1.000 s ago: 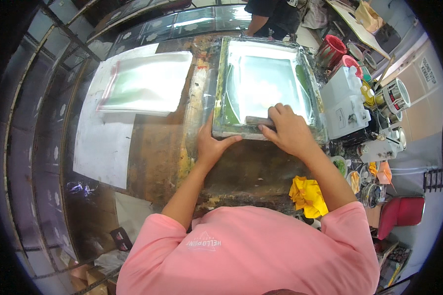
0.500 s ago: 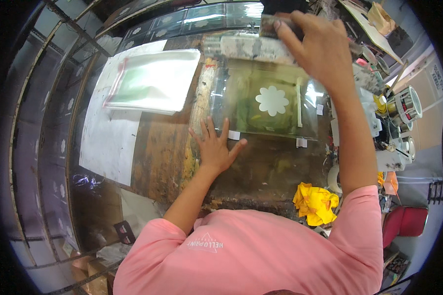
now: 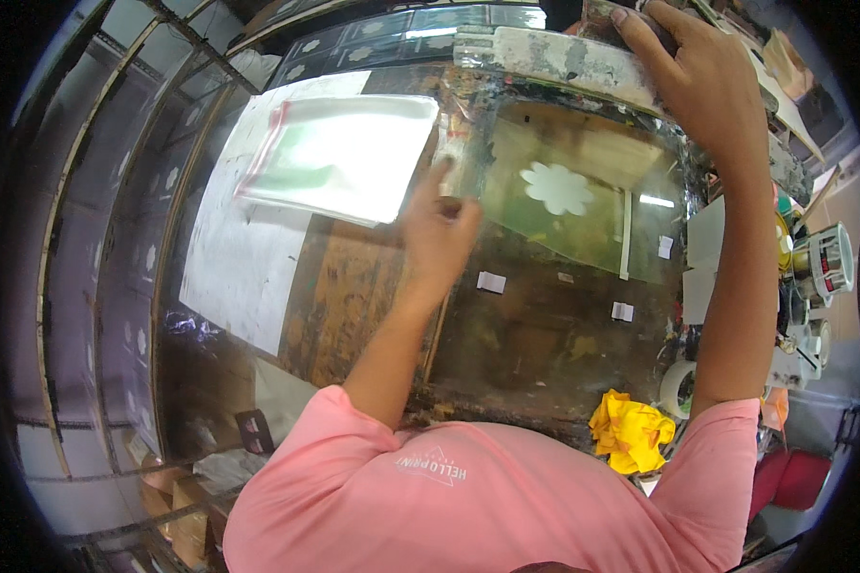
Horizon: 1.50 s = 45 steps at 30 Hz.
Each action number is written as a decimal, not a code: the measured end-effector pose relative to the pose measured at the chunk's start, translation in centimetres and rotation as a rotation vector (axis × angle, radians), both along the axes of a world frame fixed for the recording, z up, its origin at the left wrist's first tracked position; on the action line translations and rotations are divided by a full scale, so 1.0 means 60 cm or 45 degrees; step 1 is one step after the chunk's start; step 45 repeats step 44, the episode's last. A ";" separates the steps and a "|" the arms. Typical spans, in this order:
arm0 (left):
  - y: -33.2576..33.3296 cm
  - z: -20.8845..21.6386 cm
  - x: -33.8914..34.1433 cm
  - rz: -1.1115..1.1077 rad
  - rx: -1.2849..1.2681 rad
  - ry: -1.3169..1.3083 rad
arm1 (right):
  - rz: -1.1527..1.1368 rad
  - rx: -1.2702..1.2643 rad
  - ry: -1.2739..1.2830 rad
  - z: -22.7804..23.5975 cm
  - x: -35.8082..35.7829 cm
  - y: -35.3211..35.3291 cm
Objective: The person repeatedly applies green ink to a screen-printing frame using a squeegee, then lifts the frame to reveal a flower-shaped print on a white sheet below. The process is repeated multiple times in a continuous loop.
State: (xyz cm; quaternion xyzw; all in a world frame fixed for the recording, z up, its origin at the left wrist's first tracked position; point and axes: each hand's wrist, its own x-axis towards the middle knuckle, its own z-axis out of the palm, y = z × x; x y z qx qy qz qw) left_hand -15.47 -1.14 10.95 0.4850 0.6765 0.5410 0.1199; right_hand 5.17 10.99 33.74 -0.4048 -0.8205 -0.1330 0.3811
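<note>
My left hand (image 3: 440, 224) is above the table between a stack of clear plastic sheets (image 3: 344, 153) and a greenish see-through panel (image 3: 592, 234). Its fingers look partly curled but are smeared, so whether they pinch anything is unclear. At the far right, my right hand (image 3: 702, 72) is closed on a brown block (image 3: 607, 21) above a paint-smeared pale bar (image 3: 564, 62). A white flower shape (image 3: 556, 188) and a narrow white strip (image 3: 626, 234) show on the panel.
Small white tabs (image 3: 490, 282) are on the dark, stained table (image 3: 545, 353). A crumpled yellow cloth (image 3: 631, 432) is near its front edge, beside a tape roll (image 3: 677, 390). Paint cans (image 3: 822, 263) stand at right; a metal rack (image 3: 143, 286) with flower-marked sheets is at left.
My left hand has lifted off the table, moved farther away and curled from its spread pose. My right hand and the brown block have shifted farther away and right; the panel's near edge has drawn back from the tabs.
</note>
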 end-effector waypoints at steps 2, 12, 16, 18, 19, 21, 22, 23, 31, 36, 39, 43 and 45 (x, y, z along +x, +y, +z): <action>-0.020 -0.004 -0.060 0.103 -0.121 -0.027 | 0.070 -0.096 0.004 -0.004 0.003 0.004; 0.021 -0.011 -0.467 0.433 -0.255 0.471 | 0.030 -0.046 -0.130 -0.025 0.024 -0.004; -0.012 -0.066 -0.469 0.533 -0.325 0.768 | 0.007 -0.114 -0.160 -0.029 0.022 -0.028; -0.070 -0.096 -0.421 0.168 -0.625 0.918 | -0.020 -0.040 -0.191 -0.032 0.015 -0.044; -0.097 -0.111 -0.382 0.133 -0.567 1.098 | -0.054 -0.031 -0.233 -0.030 0.014 -0.052; -0.109 -0.111 -0.349 0.096 -0.654 1.059 | -0.049 -0.133 -0.190 -0.014 0.012 -0.048; -0.111 -0.109 -0.340 0.084 -0.656 1.068 | -0.044 -0.157 -0.176 -0.008 0.012 -0.045; -0.109 -0.106 -0.338 0.109 -0.637 1.049 | -0.050 -0.170 -0.160 -0.009 0.011 -0.044; -0.099 -0.060 -0.402 0.054 -0.725 0.609 | -0.048 -0.168 -0.196 -0.028 0.006 -0.058; -0.052 0.050 -0.431 -0.193 -0.549 0.312 | 0.099 0.073 -0.128 -0.023 0.018 -0.026; -0.049 0.085 -0.339 -0.238 -0.763 0.742 | 0.054 0.081 -0.147 -0.019 0.022 -0.017; -0.037 0.014 -0.145 -0.463 -0.911 1.100 | 0.028 0.001 -0.111 -0.021 0.031 -0.012; -0.021 -0.006 -0.123 -0.506 -0.893 1.089 | 0.025 -0.002 -0.085 -0.026 0.031 -0.004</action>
